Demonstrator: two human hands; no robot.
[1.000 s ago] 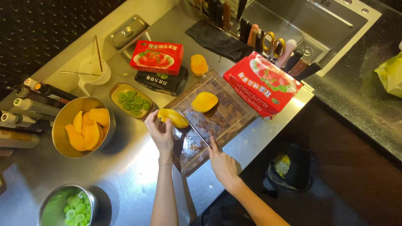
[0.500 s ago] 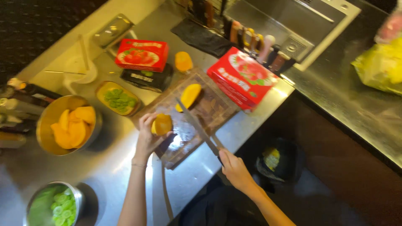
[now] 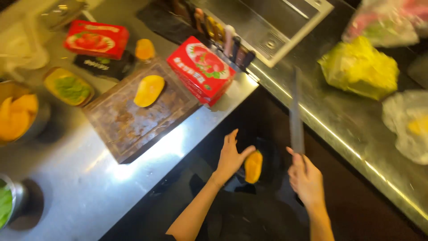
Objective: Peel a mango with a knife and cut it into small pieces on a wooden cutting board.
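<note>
My left hand [image 3: 232, 156] holds an orange-yellow mango piece [image 3: 253, 166] out over the dark floor, off the counter's edge. My right hand [image 3: 305, 176] grips the handle of a long knife [image 3: 295, 114] whose blade points up and away. On the dark wooden cutting board [image 3: 129, 120] lies one yellow mango half [image 3: 149, 90]. A metal bowl [image 3: 20, 118] at the left edge holds several peeled mango pieces.
Two red boxes [image 3: 201, 69] [image 3: 96, 39] sit on the steel counter [image 3: 89, 178], with another mango piece [image 3: 145, 49] and a small dish of green paste [image 3: 69, 87]. A knife rack [image 3: 223, 38] borders a sink. Plastic bags [image 3: 359, 67] lie on the right counter.
Both hands left the cutting board and moved right, off the counter edge. The left hand carried the mango piece with it; the knife lifted from the board and now points up.
</note>
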